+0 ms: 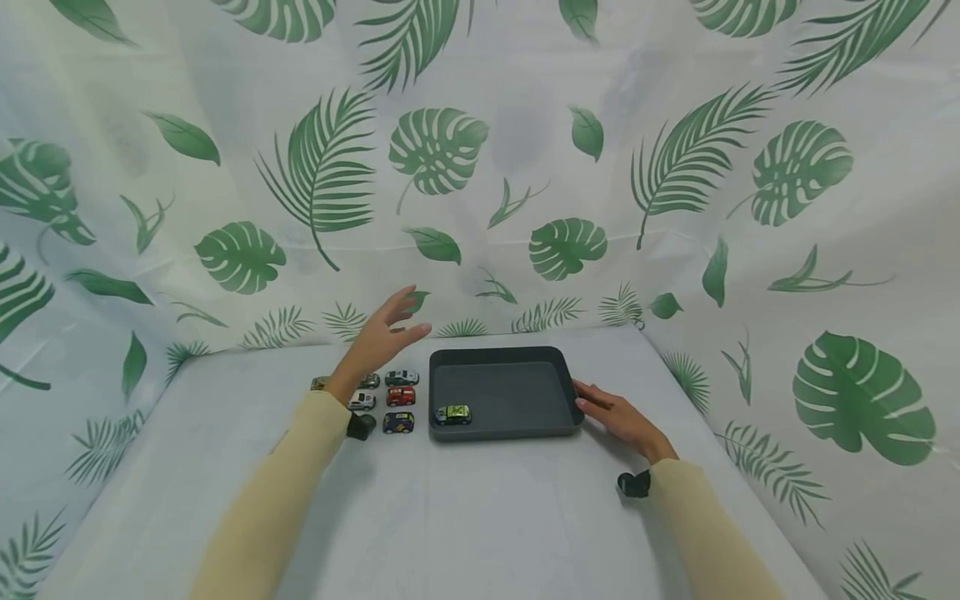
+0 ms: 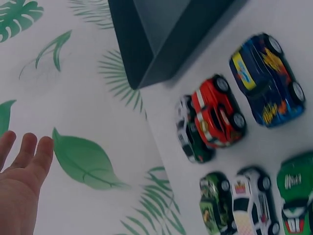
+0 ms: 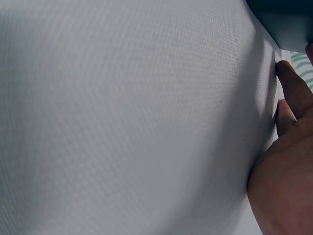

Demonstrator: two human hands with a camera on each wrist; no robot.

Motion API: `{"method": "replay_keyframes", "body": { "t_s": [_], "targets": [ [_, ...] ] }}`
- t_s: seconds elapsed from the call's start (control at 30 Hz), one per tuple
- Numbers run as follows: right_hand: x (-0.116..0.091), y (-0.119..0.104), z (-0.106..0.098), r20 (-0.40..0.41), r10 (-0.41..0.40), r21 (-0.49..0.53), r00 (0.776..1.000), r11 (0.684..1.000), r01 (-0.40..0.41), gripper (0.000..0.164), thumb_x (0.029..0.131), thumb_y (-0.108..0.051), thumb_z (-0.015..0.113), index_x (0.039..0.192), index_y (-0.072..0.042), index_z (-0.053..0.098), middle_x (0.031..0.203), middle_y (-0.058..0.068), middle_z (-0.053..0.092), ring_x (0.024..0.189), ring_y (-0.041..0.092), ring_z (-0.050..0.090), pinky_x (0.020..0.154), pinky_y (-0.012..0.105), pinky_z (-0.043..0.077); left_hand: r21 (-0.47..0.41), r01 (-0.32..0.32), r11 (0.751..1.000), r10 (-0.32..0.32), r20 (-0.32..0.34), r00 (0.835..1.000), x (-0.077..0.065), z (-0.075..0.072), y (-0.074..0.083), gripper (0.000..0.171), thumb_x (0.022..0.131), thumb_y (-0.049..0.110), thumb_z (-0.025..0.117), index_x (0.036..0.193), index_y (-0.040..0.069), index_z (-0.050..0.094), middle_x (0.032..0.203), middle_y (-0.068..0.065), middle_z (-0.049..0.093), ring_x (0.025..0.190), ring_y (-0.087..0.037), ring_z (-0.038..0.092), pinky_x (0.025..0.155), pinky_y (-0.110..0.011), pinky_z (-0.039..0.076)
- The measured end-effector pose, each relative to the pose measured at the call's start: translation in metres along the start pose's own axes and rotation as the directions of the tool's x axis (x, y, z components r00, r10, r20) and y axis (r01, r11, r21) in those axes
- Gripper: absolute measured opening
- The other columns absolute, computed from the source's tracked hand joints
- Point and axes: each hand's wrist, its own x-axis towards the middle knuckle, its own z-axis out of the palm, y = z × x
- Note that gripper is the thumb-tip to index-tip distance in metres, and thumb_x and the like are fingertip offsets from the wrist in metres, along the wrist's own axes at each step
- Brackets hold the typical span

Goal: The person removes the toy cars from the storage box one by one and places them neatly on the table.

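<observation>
A dark grey tray [image 1: 502,396] lies on the white tabletop, with a yellow-green toy car [image 1: 453,414] in its near left corner. My left hand [image 1: 384,340] is raised above the far side of the table, left of the tray, fingers extended and holding nothing. Below it stand several toy cars: a red car [image 1: 401,396], a dark blue car [image 1: 398,422], a pale car [image 1: 402,377] and a white car [image 1: 362,401]. My left forearm hides some of them. My right hand [image 1: 618,419] touches the tray's right side with its fingers loosely extended.
In the left wrist view, a green car [image 2: 297,193] with a toothy mouth print and a camouflage car [image 2: 215,203] stand near the white one. A leaf-patterned sheet [image 1: 480,167] rises behind the table and along its sides.
</observation>
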Motion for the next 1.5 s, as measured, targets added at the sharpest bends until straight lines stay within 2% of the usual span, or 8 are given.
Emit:
{"method": "replay_keyframes", "body": {
  "t_s": [0.2,0.37,0.53,0.67,0.97,1.1,1.33,1.5],
  "targets": [
    [0.001,-0.001,-0.001,0.0,-0.01,0.014,1.0,1.0,0.01,0.065,0.113,-0.038,0.058,0.168,-0.013,0.036,0.173,0.021,0.023,0.162,0.044,0.005,0.126,0.067,0.008,-0.051,-0.004,0.999,0.004,0.003,1.0,0.007,0.018,0.006,0.079,0.103,0.034,0.075,0.17,0.027,0.032,0.17,-0.01,0.038,0.153,-0.033,0.04,0.12,-0.056,0.038],
    [0.002,0.002,-0.002,0.006,0.002,0.011,1.0,1.0,-0.002,0.066,0.113,-0.039,0.057,0.169,-0.013,0.035,0.174,0.02,0.021,0.162,0.043,0.004,0.126,0.067,0.009,-0.09,0.028,0.996,-0.027,0.006,1.0,0.012,0.037,0.004,0.079,0.103,0.034,0.075,0.17,0.026,0.033,0.169,-0.01,0.039,0.153,-0.032,0.04,0.118,-0.056,0.041],
    [0.002,0.004,-0.002,0.009,0.012,0.013,1.0,1.0,-0.012,0.067,0.112,-0.04,0.058,0.169,-0.013,0.034,0.175,0.021,0.019,0.162,0.043,0.003,0.126,0.066,0.008,-0.093,0.06,0.994,-0.054,0.066,0.996,0.013,0.055,-0.003,0.08,0.101,0.029,0.078,0.169,0.023,0.036,0.17,-0.008,0.039,0.152,-0.033,0.042,0.117,-0.054,0.043],
    [0.002,0.003,-0.003,0.008,0.004,0.006,1.0,1.0,-0.004,0.066,0.113,-0.041,0.056,0.169,-0.013,0.034,0.175,0.022,0.018,0.162,0.043,0.003,0.126,0.067,0.008,-0.031,0.093,0.995,-0.088,0.132,0.987,0.009,0.067,-0.01,0.077,0.1,0.027,0.08,0.167,0.019,0.042,0.168,-0.005,0.043,0.15,-0.033,0.046,0.117,-0.053,0.044],
    [0.0,0.003,-0.003,0.018,-0.018,0.03,1.0,0.999,0.018,0.066,0.113,-0.038,0.057,0.169,-0.01,0.034,0.174,0.022,0.02,0.162,0.044,0.004,0.126,0.068,0.008,0.149,0.142,0.979,-0.179,0.277,0.944,-0.007,0.085,-0.022,0.064,0.1,0.021,0.08,0.159,0.014,0.055,0.16,-0.01,0.054,0.144,-0.034,0.053,0.115,-0.051,0.046],
    [0.001,0.003,-0.002,0.015,-0.018,0.034,1.0,0.999,0.017,0.066,0.113,-0.037,0.057,0.169,-0.01,0.033,0.174,0.024,0.019,0.162,0.046,0.004,0.125,0.07,0.008,0.216,0.139,0.967,-0.202,0.305,0.931,-0.009,0.089,-0.027,0.063,0.099,0.019,0.081,0.156,0.011,0.057,0.156,-0.01,0.057,0.14,-0.033,0.056,0.112,-0.05,0.049],
    [0.0,0.001,-0.002,0.011,-0.001,0.018,1.0,1.0,0.0,0.066,0.113,-0.037,0.057,0.169,-0.011,0.033,0.174,0.024,0.018,0.161,0.046,0.004,0.125,0.07,0.009,0.3,0.093,0.95,-0.196,0.336,0.921,-0.015,0.092,-0.029,0.059,0.097,0.014,0.083,0.149,0.0,0.061,0.141,-0.017,0.067,0.126,-0.034,0.066,0.104,-0.047,0.055],
    [0.001,0.002,-0.001,0.008,0.01,0.012,1.0,1.0,-0.01,0.067,0.113,-0.04,0.057,0.169,-0.012,0.034,0.174,0.022,0.019,0.162,0.045,0.004,0.126,0.068,0.009,0.367,0.068,0.928,-0.211,0.367,0.906,-0.013,0.094,-0.03,0.049,0.097,0.013,0.082,0.141,-0.001,0.067,0.129,-0.013,0.072,0.119,-0.028,0.068,0.102,-0.041,0.056]
  ]
}}
